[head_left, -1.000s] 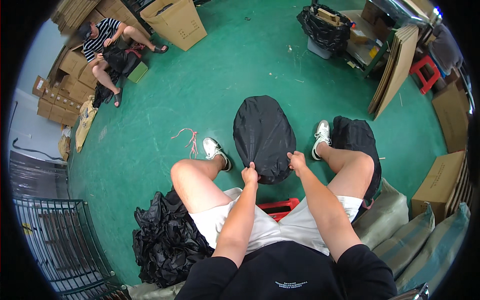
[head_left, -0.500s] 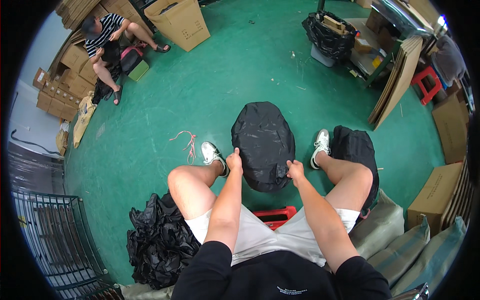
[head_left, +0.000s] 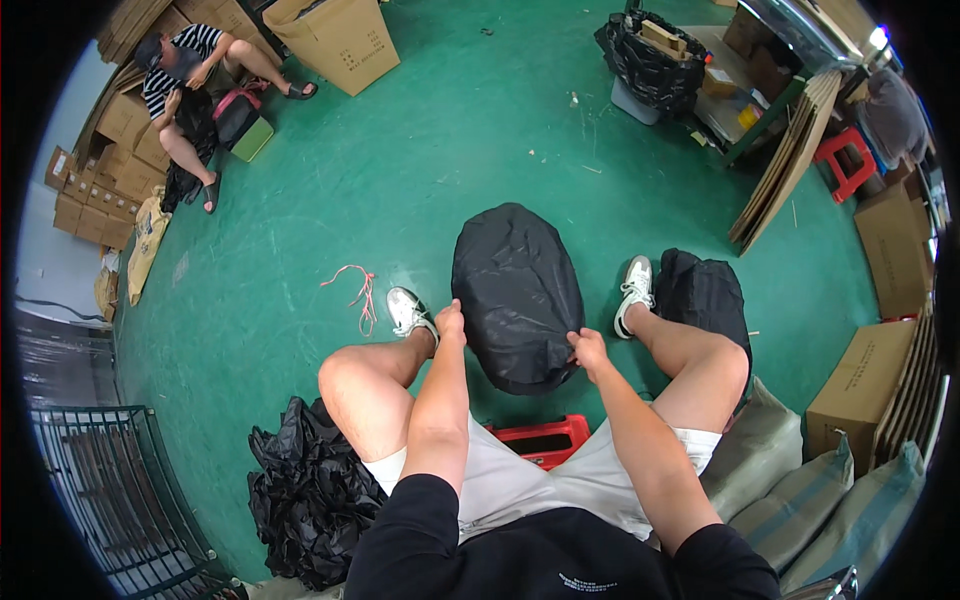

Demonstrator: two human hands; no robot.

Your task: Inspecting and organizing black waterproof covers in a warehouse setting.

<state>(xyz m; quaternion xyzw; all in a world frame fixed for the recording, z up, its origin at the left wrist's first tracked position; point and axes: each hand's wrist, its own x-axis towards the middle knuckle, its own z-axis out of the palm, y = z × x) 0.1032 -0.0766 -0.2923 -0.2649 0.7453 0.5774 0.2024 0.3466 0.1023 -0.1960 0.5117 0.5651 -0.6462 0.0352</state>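
Black bundle (head_left: 515, 290), oval, plump; wrinkled, faintly glossy (thin fabric, perhaps)

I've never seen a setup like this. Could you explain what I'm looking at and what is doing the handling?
There is no robot here. A person works with two bare hands, wearing a camera on the head that looks down. Its wide fisheye lens bends straight edges near the rim. Left in the picture is the wearer's left.

On the green floor, a rounded black bundle lies between the wearer's legs. The right hand grips its material near the lower right edge. The left hand is at its left edge; how firmly it grips is unclear.

A pink cord and a crumpled black heap lie to the left, a second black bundle to the right. Another person sits at the upper left.
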